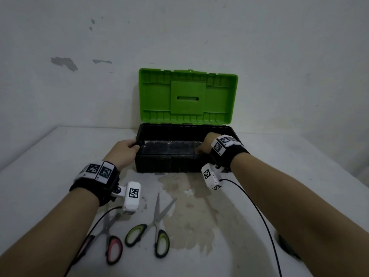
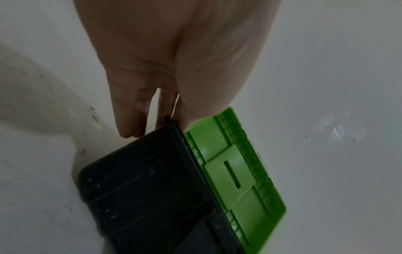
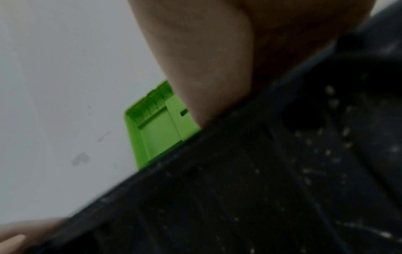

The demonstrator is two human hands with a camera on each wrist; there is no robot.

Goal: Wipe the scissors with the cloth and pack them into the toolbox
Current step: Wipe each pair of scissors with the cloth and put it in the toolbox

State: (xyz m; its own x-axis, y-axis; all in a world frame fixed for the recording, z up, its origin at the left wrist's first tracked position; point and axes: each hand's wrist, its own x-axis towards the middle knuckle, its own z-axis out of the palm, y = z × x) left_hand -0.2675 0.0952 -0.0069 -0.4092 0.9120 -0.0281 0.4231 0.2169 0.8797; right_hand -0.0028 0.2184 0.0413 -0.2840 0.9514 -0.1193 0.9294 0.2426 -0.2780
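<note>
The black toolbox (image 1: 171,159) stands at the back of the table with its green lid (image 1: 187,96) upright and open. My left hand (image 1: 132,145) grips the box's left end rim, thumb over the edge and fingers on the outer wall (image 2: 130,130). My right hand (image 1: 204,145) curls over the front rim near the right corner and reaches inside, its fingertips hidden. Green-handled scissors (image 1: 153,230) lie half open near the front. Red-handled scissors (image 1: 108,239) lie to their left, partly under my left wrist camera. The box floor looks bare where visible.
A dark soft-looking thing (image 1: 287,248) lies at the front right, mostly hidden by my right forearm; I cannot tell what it is. A brownish stain (image 1: 189,206) marks the white table. The wall stands right behind the lid. Camera cables trail from both wrists.
</note>
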